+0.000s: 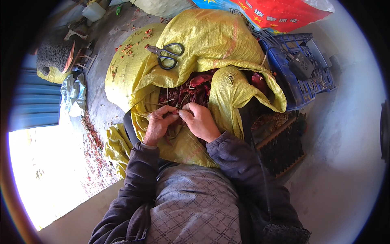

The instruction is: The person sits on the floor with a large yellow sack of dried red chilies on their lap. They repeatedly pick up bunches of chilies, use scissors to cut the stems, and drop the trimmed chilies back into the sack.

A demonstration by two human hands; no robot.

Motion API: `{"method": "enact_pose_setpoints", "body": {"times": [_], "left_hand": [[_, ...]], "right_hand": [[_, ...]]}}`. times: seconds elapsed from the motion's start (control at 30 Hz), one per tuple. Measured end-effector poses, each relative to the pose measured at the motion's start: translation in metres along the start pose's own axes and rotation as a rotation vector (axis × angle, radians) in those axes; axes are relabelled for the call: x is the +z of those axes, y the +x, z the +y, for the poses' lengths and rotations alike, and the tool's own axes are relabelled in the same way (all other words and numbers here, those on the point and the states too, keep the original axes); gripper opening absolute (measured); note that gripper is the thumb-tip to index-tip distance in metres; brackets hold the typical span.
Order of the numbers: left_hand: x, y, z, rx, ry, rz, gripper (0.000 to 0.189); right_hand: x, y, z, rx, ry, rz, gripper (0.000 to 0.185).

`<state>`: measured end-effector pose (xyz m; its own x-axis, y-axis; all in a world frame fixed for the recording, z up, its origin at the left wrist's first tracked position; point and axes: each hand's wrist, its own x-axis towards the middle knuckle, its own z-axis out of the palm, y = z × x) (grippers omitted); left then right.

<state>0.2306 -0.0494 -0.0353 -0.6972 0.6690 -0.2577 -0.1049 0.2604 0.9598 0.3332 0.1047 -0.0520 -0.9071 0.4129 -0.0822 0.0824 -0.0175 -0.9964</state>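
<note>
My left hand point(159, 125) and my right hand point(199, 120) meet over the mouth of a yellow woven sack point(210, 39). Thumbs and fingertips of both pinch a small reddish piece point(175, 112), seemingly part of a dried chili and mostly hidden by the fingers. Just beyond the knuckles, dark red dried chilies point(199, 80) with pale thin stems fill the opening. A fold of the sack point(228, 88) hangs over the chilies to the right of my hands. Black-handled scissors point(166, 55) lie on top of the sack, beyond my left hand.
A blue plastic crate point(286, 67) holding a dark boxy device stands at right, above a wooden-framed rack point(280, 146). Red scraps litter the concrete floor point(106, 82) and another yellow sack point(131, 52). A red and blue printed bag point(274, 15) lies at the back.
</note>
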Motion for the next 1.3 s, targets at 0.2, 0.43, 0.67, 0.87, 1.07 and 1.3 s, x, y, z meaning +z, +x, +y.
{"method": "enact_pose_setpoints", "body": {"times": [0.2,0.43,0.67,0.87,1.07,1.3], "left_hand": [[-0.003,-0.004,-0.004,-0.121,0.053,0.005,0.013],[-0.011,-0.011,0.001,-0.188,0.057,0.014,0.012],[-0.001,0.036,0.127,0.154,0.038,0.19,0.01],[0.042,0.134,0.318,1.607,0.925,0.523,0.017],[0.102,0.248,0.38,1.757,1.351,0.212,0.045],[0.078,0.183,0.211,1.055,0.62,0.29,0.006]], "right_hand": [[0.002,-0.003,0.001,-0.037,-0.061,-0.025,0.024],[0.001,-0.004,0.004,-0.007,0.056,-0.137,0.024],[0.006,-0.007,0.003,0.376,0.391,-0.23,0.025],[0.005,-0.005,0.005,0.331,0.342,-0.2,0.027],[0.006,-0.005,0.009,0.232,0.223,-0.174,0.027],[0.005,-0.005,0.007,0.224,0.351,-0.068,0.021]]}}
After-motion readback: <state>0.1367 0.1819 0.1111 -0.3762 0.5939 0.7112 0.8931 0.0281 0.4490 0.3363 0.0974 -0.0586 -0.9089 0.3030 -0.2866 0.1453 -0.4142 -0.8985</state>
